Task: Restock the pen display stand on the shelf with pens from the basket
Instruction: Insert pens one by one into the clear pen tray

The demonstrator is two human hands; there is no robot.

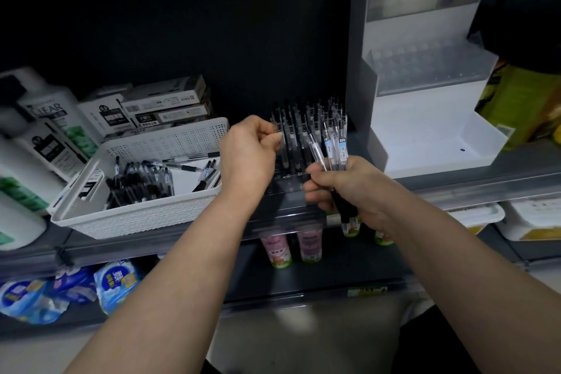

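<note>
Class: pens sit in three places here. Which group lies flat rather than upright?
The basket pens, jumbled in the white basket; the display stand holds its pens upright, and the right hand grips its bunch roughly upright.

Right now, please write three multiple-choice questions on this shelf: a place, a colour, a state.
1. The basket stands on which side of the pen stand?
A. right B. left C. behind
2. What colour is the basket?
A. red B. black C. white
3. What does the right hand do?
A. holds several pens B. hangs empty C. presses the basket
Answers: 1 B: it sits left of the stand. 2 C: its walls are white. 3 A: its fingers curl round pens.
</note>
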